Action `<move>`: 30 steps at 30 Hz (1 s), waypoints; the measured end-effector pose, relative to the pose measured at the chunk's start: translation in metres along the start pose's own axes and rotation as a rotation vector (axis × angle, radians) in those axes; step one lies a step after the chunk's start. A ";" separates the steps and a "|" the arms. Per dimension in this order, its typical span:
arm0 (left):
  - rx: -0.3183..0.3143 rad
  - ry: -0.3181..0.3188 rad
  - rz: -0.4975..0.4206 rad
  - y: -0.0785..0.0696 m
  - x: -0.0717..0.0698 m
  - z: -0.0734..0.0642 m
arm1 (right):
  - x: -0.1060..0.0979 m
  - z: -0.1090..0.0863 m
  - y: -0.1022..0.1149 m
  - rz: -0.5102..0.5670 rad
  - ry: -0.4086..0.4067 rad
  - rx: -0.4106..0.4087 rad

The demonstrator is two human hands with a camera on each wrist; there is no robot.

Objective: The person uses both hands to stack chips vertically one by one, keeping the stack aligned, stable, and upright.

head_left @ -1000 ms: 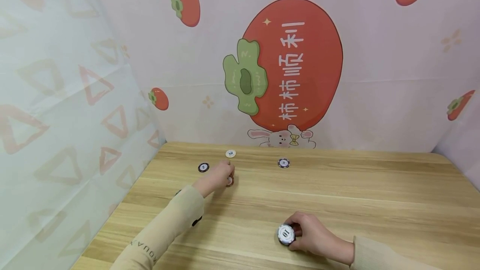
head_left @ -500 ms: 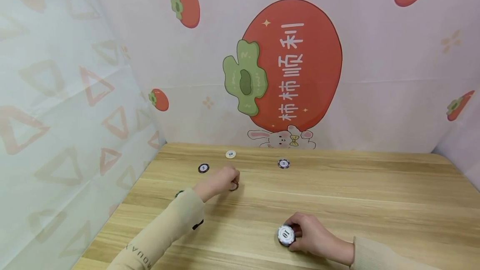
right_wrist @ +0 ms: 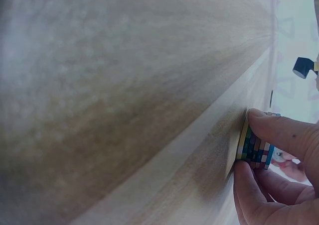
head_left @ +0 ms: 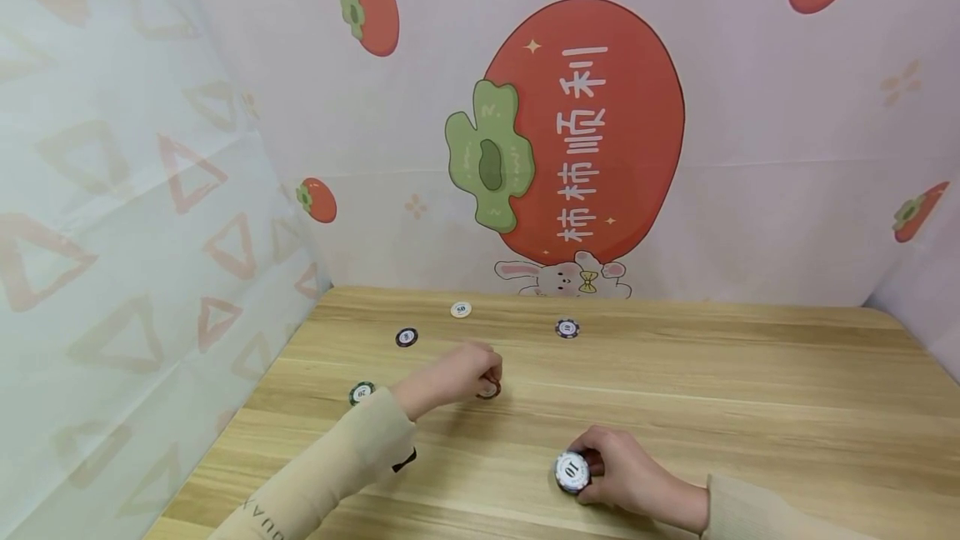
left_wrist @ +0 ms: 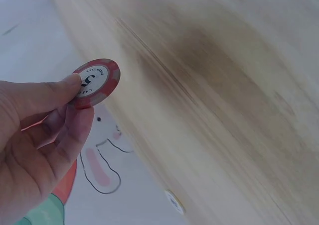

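Between thumb and fingers, my left hand (head_left: 453,377) pinches a red poker chip (left_wrist: 102,80) marked 5. In the left wrist view the chip is tilted and raised off the wood. My right hand (head_left: 633,473) grips a short stack of poker chips (head_left: 572,472) near the front of the table, its top chip white and marked 10. Seen from the side in the right wrist view, the stack (right_wrist: 256,144) has layers of several colours, and thumb and fingers hold it by opposite edges. The stack's right side is hidden by fingers in the head view.
Single chips lie flat on the wooden table (head_left: 712,390): a green chip (head_left: 362,392) at left, a black chip (head_left: 407,337), a pale chip (head_left: 461,309) marked 50 and a dark blue chip (head_left: 567,328) at the back. A printed cloth (head_left: 750,190) hangs behind the table.
My left hand has moved right and toward the front with the red chip, uncovering the green chip at left. The right hand and the stack stay in place.
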State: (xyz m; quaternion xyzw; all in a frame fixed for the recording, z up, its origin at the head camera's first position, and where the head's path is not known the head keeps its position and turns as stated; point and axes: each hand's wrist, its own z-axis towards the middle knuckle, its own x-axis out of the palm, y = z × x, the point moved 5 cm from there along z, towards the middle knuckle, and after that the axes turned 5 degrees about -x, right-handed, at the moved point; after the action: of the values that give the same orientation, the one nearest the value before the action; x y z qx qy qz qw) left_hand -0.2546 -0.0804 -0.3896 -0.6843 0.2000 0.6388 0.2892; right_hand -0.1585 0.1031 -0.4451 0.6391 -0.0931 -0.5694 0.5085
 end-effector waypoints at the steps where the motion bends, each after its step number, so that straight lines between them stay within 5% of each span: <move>1: 0.005 0.003 -0.001 -0.003 0.000 0.000 | 0.000 0.000 0.000 -0.001 0.000 0.000; 15: 0.094 0.054 -0.047 -0.041 -0.003 -0.006 | 0.000 0.001 -0.001 0.001 -0.004 -0.003; 24: 0.140 0.146 -0.324 -0.054 0.009 -0.005 | 0.000 0.000 -0.001 -0.007 0.002 0.004; 30: 0.109 0.198 -0.493 -0.060 0.015 -0.004 | 0.000 0.000 0.000 -0.005 0.012 0.004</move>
State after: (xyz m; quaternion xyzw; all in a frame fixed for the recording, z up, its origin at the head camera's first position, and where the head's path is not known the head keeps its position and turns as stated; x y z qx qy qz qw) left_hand -0.2110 -0.0362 -0.3961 -0.7549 0.0886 0.4676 0.4513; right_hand -0.1590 0.1032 -0.4451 0.6437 -0.0898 -0.5666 0.5065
